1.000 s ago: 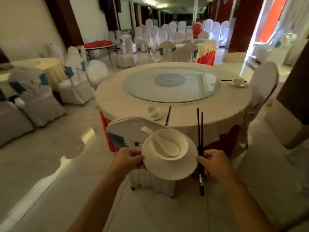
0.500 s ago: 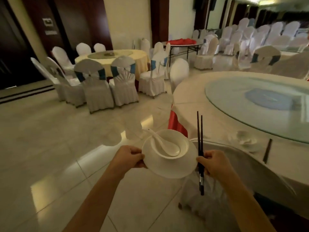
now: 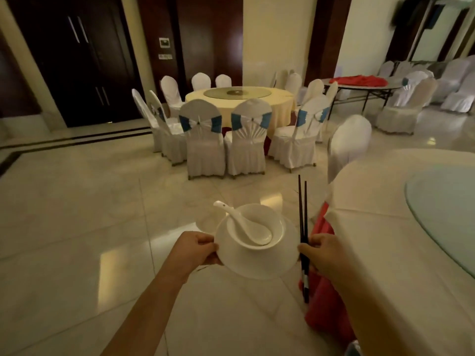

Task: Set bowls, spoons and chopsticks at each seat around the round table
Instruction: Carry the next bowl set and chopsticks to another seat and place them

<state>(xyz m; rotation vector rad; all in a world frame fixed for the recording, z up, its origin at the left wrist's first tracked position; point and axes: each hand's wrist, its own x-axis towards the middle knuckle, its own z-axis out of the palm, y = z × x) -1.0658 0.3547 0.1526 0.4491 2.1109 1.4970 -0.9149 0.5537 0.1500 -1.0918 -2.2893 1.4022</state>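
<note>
My left hand (image 3: 199, 249) grips the left rim of a white saucer (image 3: 259, 265) at waist height over the floor. On the saucer sits a white bowl (image 3: 276, 222), and a white ceramic spoon (image 3: 244, 224) lies in the bowl with its handle pointing up-left. My right hand (image 3: 325, 253) holds a pair of black chopsticks (image 3: 302, 209) upright, just right of the saucer. The round table (image 3: 380, 227), with its cream cloth and glass turntable (image 3: 447, 209), fills the right side, close beside my right arm.
A white-covered chair (image 3: 348, 142) stands at the table's far left edge. Another round table (image 3: 240, 98) ringed by white chairs with blue sashes is ahead across the glossy tiled floor. A folding table with red cloth (image 3: 359, 80) and more chairs stand at the back right.
My view has swung left: the round table slid from centre to the right edge and the set place setting left the view. Both hands keep the same hold on saucer and chopsticks.
</note>
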